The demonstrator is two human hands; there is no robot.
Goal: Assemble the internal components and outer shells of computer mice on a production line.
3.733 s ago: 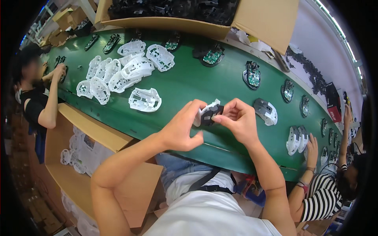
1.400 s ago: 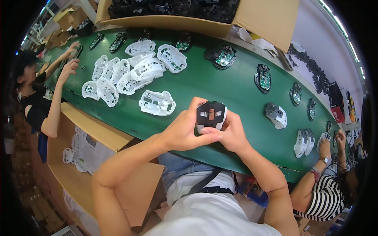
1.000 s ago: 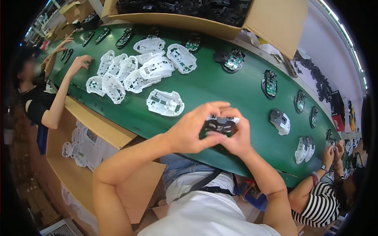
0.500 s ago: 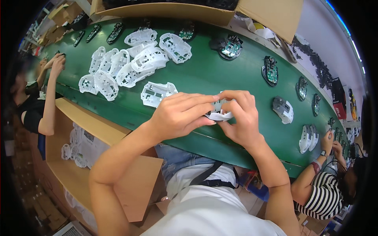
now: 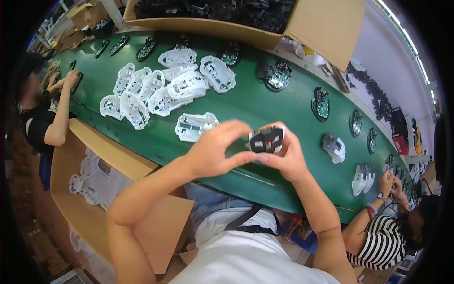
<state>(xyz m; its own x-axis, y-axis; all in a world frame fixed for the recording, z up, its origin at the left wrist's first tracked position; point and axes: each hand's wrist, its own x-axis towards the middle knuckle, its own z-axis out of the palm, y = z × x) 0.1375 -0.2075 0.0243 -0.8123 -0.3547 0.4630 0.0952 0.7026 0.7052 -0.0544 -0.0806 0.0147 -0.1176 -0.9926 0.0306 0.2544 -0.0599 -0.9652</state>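
Above the near edge of the green table, a white mouse shell with a black plastic piece (image 5: pixel 267 140) is tilted up, its black side facing me. My right hand (image 5: pixel 290 158) is closed around its right side, with the thumb along its lower edge. My left hand (image 5: pixel 217 147) curves about the left side, thumb and forefinger pinching at its edge. Just left of my left hand lies a single white shell (image 5: pixel 196 127). Farther left is a pile of white mouse shells (image 5: pixel 182 85). To the right rests a grey-and-white shell (image 5: pixel 334 147).
Mouse bases with green circuit boards (image 5: pixel 321 104) line the table's far side (image 5: pixel 265 111). Two shells (image 5: pixel 362 179) stand near the right edge. An open carton of black parts (image 5: pixel 208 24) is at the back; another carton (image 5: pixel 106 151) stands lower left. Co-workers' hands work at both ends.
The held shell has turned so that its black piece now faces me. My left hand's fingers have drawn back from over its top to its left side. The view has shifted slightly.
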